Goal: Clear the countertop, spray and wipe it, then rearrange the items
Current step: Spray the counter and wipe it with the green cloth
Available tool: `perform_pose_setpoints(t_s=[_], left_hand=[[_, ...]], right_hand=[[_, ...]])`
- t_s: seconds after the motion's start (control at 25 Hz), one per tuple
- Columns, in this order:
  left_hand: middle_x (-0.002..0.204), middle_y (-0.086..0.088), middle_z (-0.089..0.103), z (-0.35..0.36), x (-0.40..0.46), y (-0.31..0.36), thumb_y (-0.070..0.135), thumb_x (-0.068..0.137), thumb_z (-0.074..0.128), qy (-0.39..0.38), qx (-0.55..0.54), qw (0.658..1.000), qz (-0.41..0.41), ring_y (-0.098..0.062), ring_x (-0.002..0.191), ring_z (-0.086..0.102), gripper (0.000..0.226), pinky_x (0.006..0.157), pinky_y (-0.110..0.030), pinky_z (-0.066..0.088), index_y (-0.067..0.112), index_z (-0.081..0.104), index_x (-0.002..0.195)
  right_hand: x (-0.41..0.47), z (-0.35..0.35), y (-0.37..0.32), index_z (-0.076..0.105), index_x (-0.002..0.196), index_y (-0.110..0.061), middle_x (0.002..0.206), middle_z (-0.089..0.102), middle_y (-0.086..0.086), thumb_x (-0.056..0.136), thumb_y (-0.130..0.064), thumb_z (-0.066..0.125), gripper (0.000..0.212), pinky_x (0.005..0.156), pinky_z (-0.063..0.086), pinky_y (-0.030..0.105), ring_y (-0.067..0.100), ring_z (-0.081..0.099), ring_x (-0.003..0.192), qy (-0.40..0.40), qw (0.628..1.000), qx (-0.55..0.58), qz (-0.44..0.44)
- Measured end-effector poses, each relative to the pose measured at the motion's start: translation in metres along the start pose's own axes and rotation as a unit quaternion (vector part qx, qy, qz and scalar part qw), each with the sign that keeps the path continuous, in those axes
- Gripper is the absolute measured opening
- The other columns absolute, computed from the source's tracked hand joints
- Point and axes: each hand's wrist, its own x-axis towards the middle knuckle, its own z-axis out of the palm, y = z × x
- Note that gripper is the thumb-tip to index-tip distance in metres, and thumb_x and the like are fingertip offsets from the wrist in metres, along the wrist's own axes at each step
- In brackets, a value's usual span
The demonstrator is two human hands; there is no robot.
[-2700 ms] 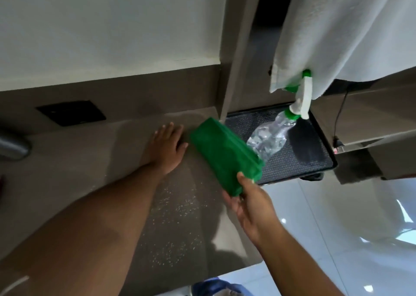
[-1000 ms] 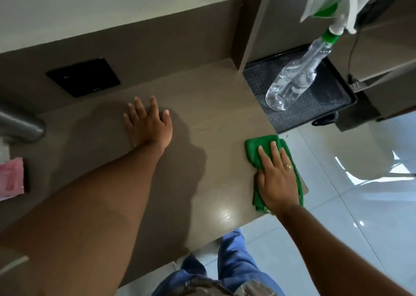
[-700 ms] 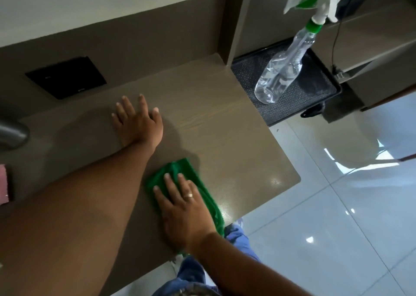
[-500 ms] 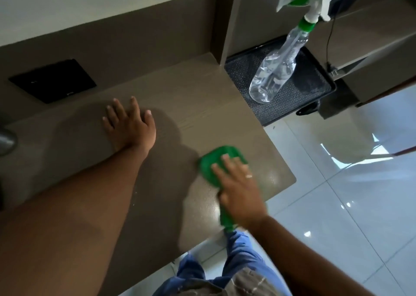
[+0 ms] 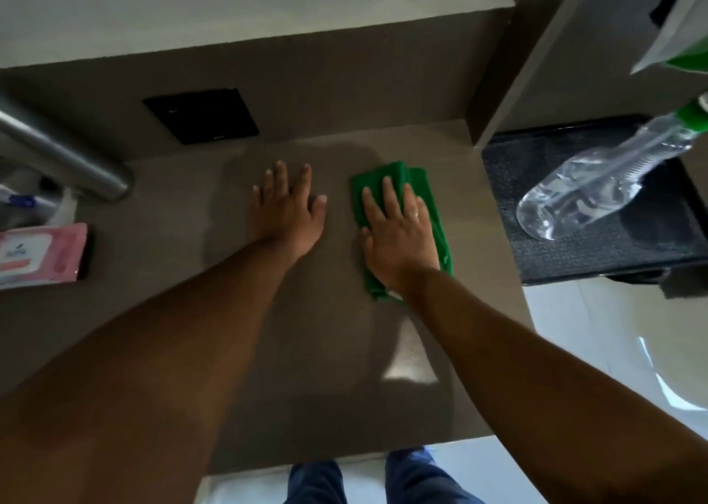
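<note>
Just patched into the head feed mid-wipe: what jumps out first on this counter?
The bright green cloth in the middle of the brown countertop, pressed flat under the right hand, with the left hand resting palm-down just beside it. At the right edge, a clear spray bottle hangs tilted over a black mat. At far left, a pink wipes pack lies below a metal bar.

We are pressing the cloth (image 5: 429, 201) under our right hand (image 5: 398, 235) toward the countertop's (image 5: 325, 350) back right corner, our left hand (image 5: 287, 212) lying flat just left of it; a wipes pack (image 5: 38, 254) is lying at the left edge.
</note>
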Motion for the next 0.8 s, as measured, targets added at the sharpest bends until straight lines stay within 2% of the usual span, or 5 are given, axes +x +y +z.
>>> perform_pose_setpoints(t_s=[0.12, 0.2, 0.4, 0.56, 0.8], left_hand=[[0.152, -0.017, 0.04, -0.021, -0.038, -0.046, 0.043, 0.098, 0.036, 0.056, -0.056, 0.997, 0.026, -0.033, 0.139, 0.039, 0.058, 0.116, -0.048, 0.025, 0.016, 0.037, 0.149], [0.145, -0.018, 0.048, -0.019, -0.101, -0.108, 0.045, 0.095, 0.038, 0.104, -0.067, 0.991, -0.053, -0.035, 0.133, 0.044, 0.06, 0.112, -0.051, 0.031, 0.011, 0.043, 0.145], [0.148, -0.028, 0.037, 0.007, -0.224, -0.244, 0.052, 0.091, 0.027, 0.064, -0.001, 0.954, -0.293, -0.05, 0.136, 0.032, 0.072, 0.11, -0.063, 0.025, 0.005, 0.038, 0.144], [0.154, -0.027, 0.029, 0.022, -0.224, -0.257, 0.047, 0.098, 0.03, 0.08, 0.0, 0.941, -0.329, -0.047, 0.141, 0.027, 0.065, 0.112, -0.061, 0.025, 0.007, 0.029, 0.149], [0.159, -0.02, 0.023, 0.022, -0.227, -0.26, 0.059, 0.096, 0.018, 0.076, -0.003, 0.944, -0.32, -0.038, 0.146, 0.021, 0.07, 0.116, -0.053, 0.02, 0.017, 0.02, 0.152]], right_hand=[[-0.085, 0.009, 0.001, 0.025, 0.151, -0.028, 0.159, 0.025, 0.009, 0.091, -0.045, 0.034, 0.063, 0.116, 0.016, 0.05, 0.039, 0.022, 0.144, -0.029, 0.981, -0.02, -0.191], [-0.107, 0.012, 0.027, 0.029, 0.15, -0.029, 0.158, 0.027, 0.009, 0.09, -0.049, 0.038, 0.063, 0.115, 0.022, 0.052, 0.038, 0.026, 0.143, -0.056, 0.958, -0.019, -0.281], [0.004, 0.008, 0.002, 0.026, 0.152, -0.019, 0.158, 0.022, 0.02, 0.09, -0.048, 0.031, 0.068, 0.111, 0.027, 0.054, 0.046, 0.025, 0.141, -0.001, 0.984, -0.054, -0.168], [0.061, 0.017, -0.127, 0.005, 0.155, -0.022, 0.163, 0.004, 0.014, 0.094, -0.047, 0.017, 0.067, 0.117, 0.014, 0.054, 0.04, 0.006, 0.147, -0.005, 0.988, -0.078, -0.134], [-0.12, 0.059, -0.237, 0.029, 0.149, -0.024, 0.158, 0.027, 0.013, 0.088, -0.042, 0.033, 0.064, 0.114, 0.017, 0.056, 0.041, 0.024, 0.142, -0.094, 0.884, -0.036, -0.457]])
